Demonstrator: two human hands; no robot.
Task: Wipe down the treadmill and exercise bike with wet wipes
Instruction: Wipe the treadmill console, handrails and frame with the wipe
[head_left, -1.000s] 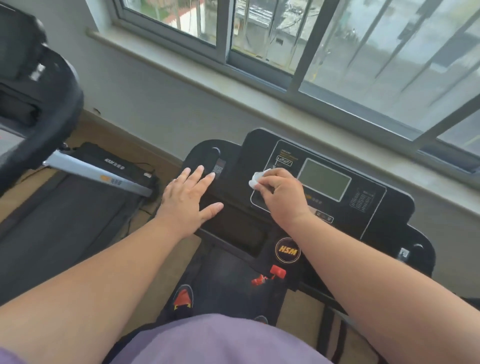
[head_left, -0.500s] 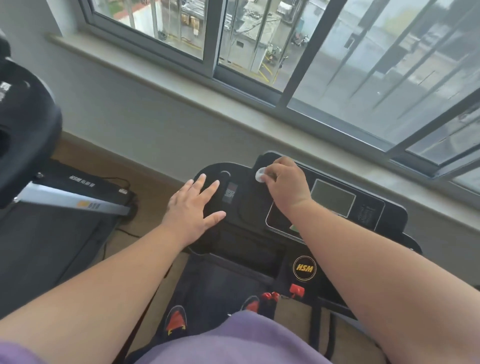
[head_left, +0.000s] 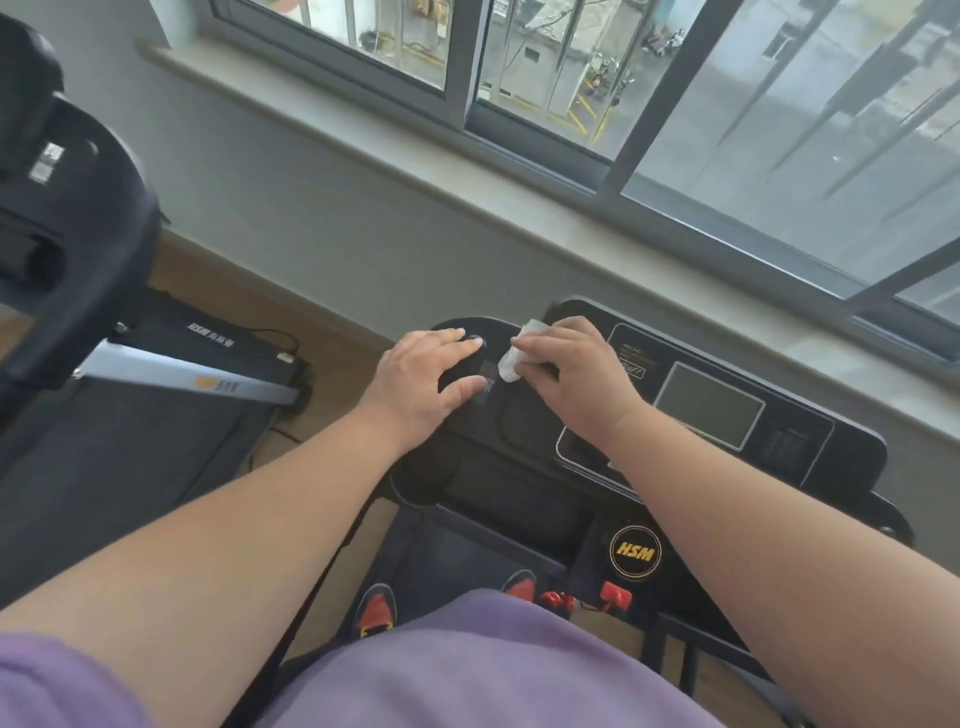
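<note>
here, r hand (head_left: 576, 374) pinching wet wipe (head_left: 519, 351) upright, l hand (head_left: 421, 376) flat on treadmill console (head_left: 831, 462)

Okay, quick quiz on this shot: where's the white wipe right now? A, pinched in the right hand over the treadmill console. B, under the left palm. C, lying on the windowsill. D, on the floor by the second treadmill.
A: the right hand pinches the wipe against the console, while the left hand rests flat on the console beside it, holding nothing.

Head cam, wide-angle, looks fwd & down, close over treadmill console (head_left: 727, 415), window (head_left: 675, 78) beyond
</note>
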